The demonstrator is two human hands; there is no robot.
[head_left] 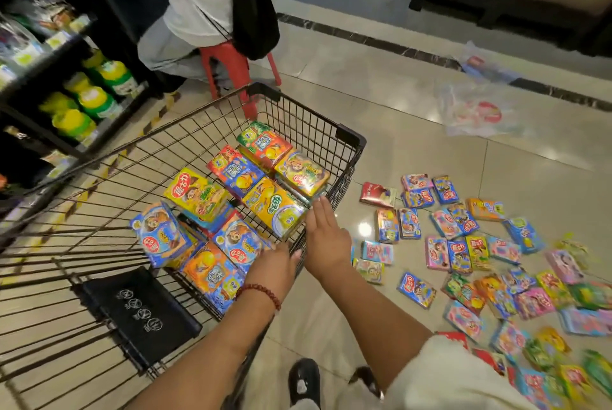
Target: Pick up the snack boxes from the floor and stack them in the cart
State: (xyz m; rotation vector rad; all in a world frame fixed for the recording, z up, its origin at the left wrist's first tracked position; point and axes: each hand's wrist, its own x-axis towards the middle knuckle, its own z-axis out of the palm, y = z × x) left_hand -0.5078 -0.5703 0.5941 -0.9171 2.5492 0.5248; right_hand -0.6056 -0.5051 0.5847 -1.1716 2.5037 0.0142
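I'm at the placing step: my left hand (271, 264) reaches over the cart (351, 139) rim at centre frame, fingers on a blue box (238, 244), though whether they curl round it I can't tell. My right hand (326, 232) is flat, fingers together, pressed against the stacked snack boxes (265, 184). Next, I judge, I turn to the many loose boxes (477, 244) on the floor (381, 85) at lower right. Those at the frame's edge blur together; the lower layers in the cart are hidden.
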